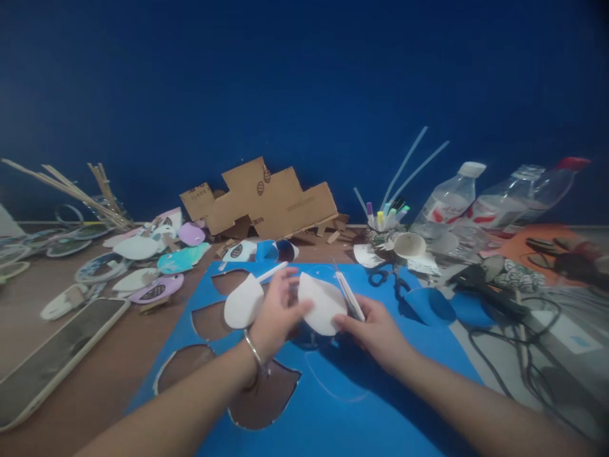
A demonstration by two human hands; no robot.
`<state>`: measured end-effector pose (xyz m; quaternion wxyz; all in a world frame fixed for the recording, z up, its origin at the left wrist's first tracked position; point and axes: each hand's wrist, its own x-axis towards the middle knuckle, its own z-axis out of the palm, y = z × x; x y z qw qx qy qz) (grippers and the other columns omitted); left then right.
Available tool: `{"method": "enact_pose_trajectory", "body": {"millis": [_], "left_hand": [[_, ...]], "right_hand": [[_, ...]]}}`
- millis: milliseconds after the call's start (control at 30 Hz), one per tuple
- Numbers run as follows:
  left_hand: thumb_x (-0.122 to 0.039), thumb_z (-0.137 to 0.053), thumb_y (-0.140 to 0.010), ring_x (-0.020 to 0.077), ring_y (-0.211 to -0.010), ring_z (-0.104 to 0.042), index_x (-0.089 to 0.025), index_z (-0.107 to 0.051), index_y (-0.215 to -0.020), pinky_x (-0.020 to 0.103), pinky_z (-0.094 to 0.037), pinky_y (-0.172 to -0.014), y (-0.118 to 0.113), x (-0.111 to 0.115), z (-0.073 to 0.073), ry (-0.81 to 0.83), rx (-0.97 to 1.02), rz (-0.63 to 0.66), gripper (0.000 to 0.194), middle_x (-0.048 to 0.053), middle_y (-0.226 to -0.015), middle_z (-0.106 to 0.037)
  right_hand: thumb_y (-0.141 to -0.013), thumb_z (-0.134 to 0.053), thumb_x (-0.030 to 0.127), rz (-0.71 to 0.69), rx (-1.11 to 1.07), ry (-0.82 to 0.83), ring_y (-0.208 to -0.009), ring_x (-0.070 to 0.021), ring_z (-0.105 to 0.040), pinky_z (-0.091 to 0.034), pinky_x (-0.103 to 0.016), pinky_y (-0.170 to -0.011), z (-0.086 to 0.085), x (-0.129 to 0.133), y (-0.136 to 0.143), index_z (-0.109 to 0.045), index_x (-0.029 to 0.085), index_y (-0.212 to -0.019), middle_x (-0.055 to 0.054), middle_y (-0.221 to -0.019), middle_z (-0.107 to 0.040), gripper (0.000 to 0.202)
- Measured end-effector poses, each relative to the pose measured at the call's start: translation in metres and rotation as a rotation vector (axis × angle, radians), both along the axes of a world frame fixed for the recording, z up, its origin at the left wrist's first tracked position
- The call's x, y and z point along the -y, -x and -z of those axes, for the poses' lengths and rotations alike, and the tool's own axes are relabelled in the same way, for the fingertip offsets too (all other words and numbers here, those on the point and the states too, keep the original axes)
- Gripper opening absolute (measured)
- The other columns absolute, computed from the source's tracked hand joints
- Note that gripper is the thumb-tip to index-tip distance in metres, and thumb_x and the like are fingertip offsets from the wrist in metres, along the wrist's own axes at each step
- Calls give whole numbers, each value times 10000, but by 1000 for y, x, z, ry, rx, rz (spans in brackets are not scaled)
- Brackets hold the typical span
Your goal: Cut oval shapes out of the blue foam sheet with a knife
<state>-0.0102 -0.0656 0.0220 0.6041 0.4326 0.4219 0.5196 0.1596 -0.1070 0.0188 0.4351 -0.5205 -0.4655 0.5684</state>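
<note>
Over a blue sheet [328, 406] with leaf-shaped holes, a white petal-shaped cut-out [320, 298] is held up between both hands. My left hand [276, 314], a bangle on its wrist, has its thumb over the cut-out's left side; its fingers are slightly blurred at the edge. The thumb of my right hand [375, 333] presses the lower right corner. A slim white craft knife [349, 297] also sits in my right hand, pointing up. Another white cut-out [243, 301] lies beside my left hand, near a white stick [272, 271]. A dark round object [309, 339] is partly hidden beneath.
Scissors [392, 282], a pen holder [380, 236] and plastic bottles [450, 193] stand or lie at the back right, with black cables [528, 355] nearer. Cardboard [276, 200] leans at the wall. Fish-shaped cut-outs [157, 289] and a phone-like slab [61, 355] are on the left.
</note>
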Motion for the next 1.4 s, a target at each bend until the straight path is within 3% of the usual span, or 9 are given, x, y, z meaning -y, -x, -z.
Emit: {"method": "enact_pose_trajectory", "body": {"millis": [100, 233, 367, 567, 733, 833, 1000, 1200, 1400], "left_hand": [[-334, -703, -598, 144, -532, -577, -150, -517, -978, 221, -435, -442, -3, 7, 4, 49, -196, 181, 461, 26, -679, -597], [-432, -463, -781, 100, -427, -514, -155, -521, -867, 190, -363, -368, 3, -1, 4, 107, -76, 0, 296, -5, -586, -547], [-392, -532, -750, 77, -442, -502, -160, -508, -824, 170, -360, -381, 5, -4, 0, 96, -41, -5, 244, -22, -597, -542], [-299, -686, -629, 89, -452, -512, -150, -513, -765, 175, -398, -391, 2, 6, 0, 23, -309, 131, 266, -23, -543, -550], [-329, -632, -696, 74, -398, -479, -137, -525, -750, 169, -381, -397, 4, 4, 3, 109, -226, 148, 226, 3, -485, -567], [-351, -594, -730, 92, -474, -523, -131, -528, -758, 173, -405, -428, 3, 5, 0, 143, -131, 155, 232, 10, -532, -569], [-320, -649, -691, 139, -654, -584, -142, -518, -969, 217, -473, -509, -3, 10, -3, 132, -52, 251, 355, 59, -838, -624], [-297, -621, -729, 165, -715, -594, -131, -536, -1009, 246, -492, -569, 0, 7, 0, 122, 76, 181, 336, 82, -901, -623], [-270, -577, -766, 100, -559, -536, -183, -518, -1073, 198, -450, -511, 1, 8, -9, 203, 284, 200, 324, 11, -712, -582]], "right_hand": [[-633, -650, 326, 7, -2, -5, -353, -32, -329, -241, -179, -330, 0, 0, 0, -565, 119, -824, 49, -514, -503, 294], [-661, -640, 346, 50, -47, 15, -334, -32, -298, -236, -177, -319, 4, -1, -1, -537, 121, -897, 79, -465, -430, 342], [-690, -630, 346, 53, -54, 4, -332, -30, -280, -231, -172, -313, 11, -2, -3, -519, 127, -930, 85, -470, -424, 344], [-707, -622, 353, 43, -62, -17, -330, -27, -289, -227, -168, -307, 16, -3, -5, -510, 127, -941, 76, -495, -452, 344], [-707, -616, 356, 45, -64, -18, -327, -29, -287, -228, -170, -311, 15, -3, -6, -513, 123, -943, 85, -477, -423, 347], [-697, -616, 361, 52, -48, -16, -330, -32, -286, -224, -175, -313, 11, -3, -5, -521, 118, -942, 82, -474, -418, 358], [-656, -650, 372, 8, 23, -41, -363, -43, -316, -247, -188, -344, 7, 0, -2, -556, 126, -887, 68, -498, -442, 351], [-865, -351, 451, -14, 222, -309, -470, -79, -394, -319, -208, -453, 15, -3, -18, -532, 153, -762, 23, -572, -464, 364], [-874, -379, 366, -153, 703, -722, -737, -170, -506, -390, -284, -665, 10, -9, -32, -551, 165, -942, -60, -797, -570, 274]]}}
